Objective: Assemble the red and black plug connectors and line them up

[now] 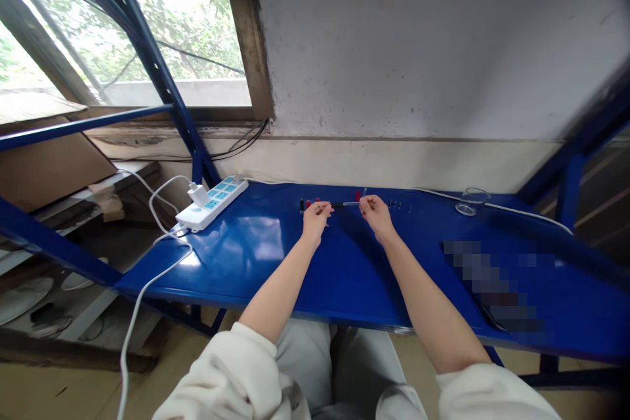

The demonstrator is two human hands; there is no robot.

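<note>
Over the far middle of the blue table, both hands hold a thin pen-like stick (344, 204) with a black length and a clear or pale length. My left hand (315, 218) is closed around its black end. Pinched in the fingertips of my right hand (376, 212) is the pale end. Just beyond the left hand stand a small black cylinder (302, 205) and small red pieces (308, 203). Another red piece (357, 196) lies behind the stick, near the right hand. Several tiny dark parts (395, 204) lie to the right of that hand.
A white power strip (212, 205) with a plugged-in charger (197, 195) sits at the table's left, its cable hanging over the edge. At the right are a clear cup (466, 208), a white cable (529, 212) and a blurred-out dark flat item (492, 289). Blue metal posts (571, 190) flank the table (236, 269).
</note>
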